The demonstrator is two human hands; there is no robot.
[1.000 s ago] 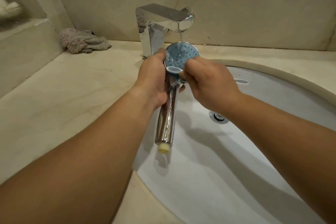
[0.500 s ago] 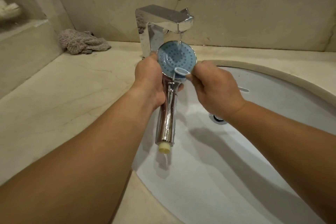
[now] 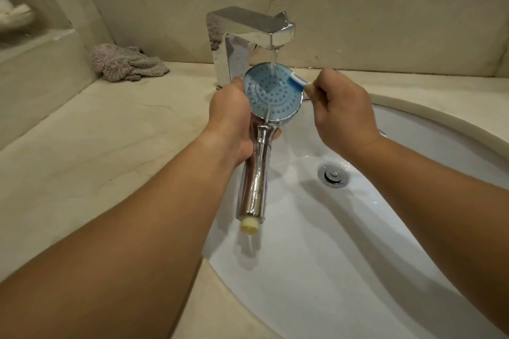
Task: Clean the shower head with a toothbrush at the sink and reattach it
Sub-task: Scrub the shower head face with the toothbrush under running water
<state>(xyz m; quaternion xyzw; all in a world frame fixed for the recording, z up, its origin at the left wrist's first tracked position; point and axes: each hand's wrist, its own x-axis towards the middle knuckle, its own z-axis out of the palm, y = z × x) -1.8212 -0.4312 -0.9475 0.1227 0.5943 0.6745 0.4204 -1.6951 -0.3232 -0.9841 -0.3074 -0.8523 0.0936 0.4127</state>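
Shower head [image 3: 271,93] sits under the running faucet [image 3: 249,33], over the sink [image 3: 413,242]. Our left hand [image 3: 230,118] grips its neck; our right hand [image 3: 340,110] pinches the toothbrush [image 3: 297,83] at the rim. Scrubbing is underway; next we judge the remaining nozzles need brushing.

**Marble worktop holds sink, tap and a cloth**

A beige, veined worktop [image 3: 115,146] carries a white oval sink [image 3: 344,269] set into it. A chrome tap [image 3: 242,44] stands at the rear edge; a crumpled grey cloth [image 3: 124,63] lies near the back-left corner.
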